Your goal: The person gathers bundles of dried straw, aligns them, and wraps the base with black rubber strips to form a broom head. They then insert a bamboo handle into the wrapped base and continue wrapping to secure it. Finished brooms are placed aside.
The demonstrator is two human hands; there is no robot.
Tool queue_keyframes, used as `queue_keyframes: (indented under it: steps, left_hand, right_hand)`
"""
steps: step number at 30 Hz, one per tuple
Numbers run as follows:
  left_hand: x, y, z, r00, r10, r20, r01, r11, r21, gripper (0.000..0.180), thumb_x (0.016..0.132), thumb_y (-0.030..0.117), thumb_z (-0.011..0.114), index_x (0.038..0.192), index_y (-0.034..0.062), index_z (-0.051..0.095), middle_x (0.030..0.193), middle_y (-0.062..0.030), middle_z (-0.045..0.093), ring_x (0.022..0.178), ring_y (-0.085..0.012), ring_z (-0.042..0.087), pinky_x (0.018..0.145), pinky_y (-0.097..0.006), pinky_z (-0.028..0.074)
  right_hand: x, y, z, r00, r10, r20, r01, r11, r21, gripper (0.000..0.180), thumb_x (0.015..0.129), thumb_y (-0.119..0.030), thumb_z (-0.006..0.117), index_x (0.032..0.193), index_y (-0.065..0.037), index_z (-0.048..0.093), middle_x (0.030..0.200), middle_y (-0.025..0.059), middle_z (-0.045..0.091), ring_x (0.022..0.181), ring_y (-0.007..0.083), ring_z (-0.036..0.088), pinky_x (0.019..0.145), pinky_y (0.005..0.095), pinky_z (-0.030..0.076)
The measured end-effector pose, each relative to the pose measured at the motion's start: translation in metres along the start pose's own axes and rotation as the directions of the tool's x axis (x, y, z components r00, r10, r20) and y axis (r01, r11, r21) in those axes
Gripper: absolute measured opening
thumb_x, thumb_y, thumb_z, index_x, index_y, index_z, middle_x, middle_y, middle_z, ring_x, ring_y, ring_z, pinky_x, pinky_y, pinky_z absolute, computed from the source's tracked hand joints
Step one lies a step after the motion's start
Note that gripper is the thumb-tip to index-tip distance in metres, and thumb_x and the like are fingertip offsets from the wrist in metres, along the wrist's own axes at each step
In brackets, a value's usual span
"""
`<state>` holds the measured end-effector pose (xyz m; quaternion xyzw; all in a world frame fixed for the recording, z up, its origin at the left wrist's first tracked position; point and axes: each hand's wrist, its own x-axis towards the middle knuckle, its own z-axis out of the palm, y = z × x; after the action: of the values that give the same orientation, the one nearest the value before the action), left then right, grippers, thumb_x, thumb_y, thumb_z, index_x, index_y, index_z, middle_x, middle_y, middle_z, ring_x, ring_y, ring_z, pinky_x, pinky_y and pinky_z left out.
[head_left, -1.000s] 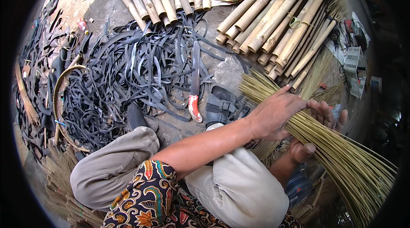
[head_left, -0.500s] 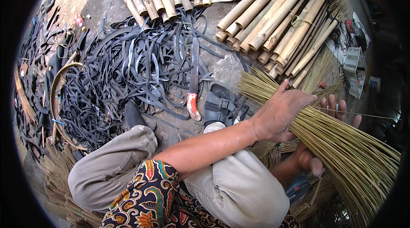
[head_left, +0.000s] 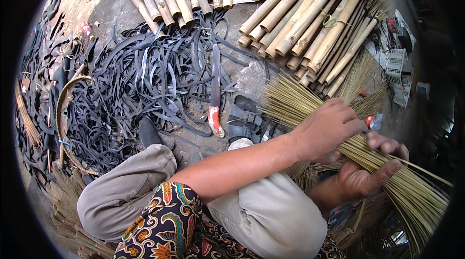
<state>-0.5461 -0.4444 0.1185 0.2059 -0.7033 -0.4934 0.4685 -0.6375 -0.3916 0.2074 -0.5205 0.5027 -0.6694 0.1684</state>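
Note:
A thick bundle of greenish-yellow broom bristles (head_left: 286,100) slants across the right side, from beside the bamboo handles down past my right knee. My left hand (head_left: 329,128) reaches across my lap and is closed over the top of the bundle's middle. Just beyond it, my right hand (head_left: 368,176) wraps the bundle from below, its thumb on the near side and its fingertips on the far side. A few stalks stick out apart from the rest at the right.
Black rubber strips (head_left: 145,75) lie heaped at left centre. A knife (head_left: 215,89) with a red and white grip and a black sandal (head_left: 244,116) lie before my legs. Bamboo-handled brooms (head_left: 310,21) are piled at the back. A white plastic basket (head_left: 395,62) stands far right.
My right hand has closed round the bristles, where its fingers were spread before. My left hand's fingers have curled down over the bundle, which looks gathered tighter. The view has shifted slightly.

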Motion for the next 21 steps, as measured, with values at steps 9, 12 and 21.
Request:
queue_keyframes:
  steps: [9, 12, 21]
  left_hand:
    - [-0.012, -0.038, 0.002, 0.996, -0.066, -0.065, 0.068, 0.997, 0.038, 0.055, 0.064, 0.015, 0.087, 0.113, 0.0070, 0.064, 0.101, -0.0126, 0.071, 0.103, -0.0358, 0.069, 0.097, -0.048, 0.053]
    - [0.001, -0.037, 0.001, 0.991, -0.133, -0.008, 0.133, 0.991, -0.002, 0.035, 0.068, 0.024, 0.084, 0.096, 0.0121, 0.065, 0.077, -0.0113, 0.068, 0.079, -0.0374, 0.070, 0.072, -0.048, 0.055]
    - [0.006, -0.036, 0.005, 0.991, -0.044, 0.123, 0.050, 0.998, -0.047, 0.040, 0.065, 0.020, 0.085, 0.099, 0.0103, 0.065, 0.087, -0.0106, 0.070, 0.090, -0.0378, 0.070, 0.081, -0.048, 0.055]
  right_hand:
    - [-0.011, 0.057, -0.002, 0.974, 0.026, 0.225, -0.009, 0.997, -0.075, 0.093, 0.099, -0.041, 0.075, 0.160, 0.005, 0.022, 0.122, 0.0229, 0.067, 0.112, 0.0331, 0.071, 0.107, 0.0499, 0.055]
    - [-0.007, 0.044, 0.006, 0.977, 0.024, 0.210, -0.030, 0.999, 0.023, 0.052, 0.108, -0.020, 0.060, 0.147, 0.007, 0.039, 0.079, 0.0087, 0.061, 0.075, 0.0235, 0.065, 0.081, 0.0426, 0.059]
    - [-0.009, 0.030, -0.003, 0.996, 0.061, 0.060, -0.065, 0.995, 0.077, 0.031, 0.109, -0.020, 0.060, 0.130, 0.002, 0.052, 0.088, 0.0098, 0.062, 0.084, 0.0233, 0.066, 0.080, 0.0422, 0.060]
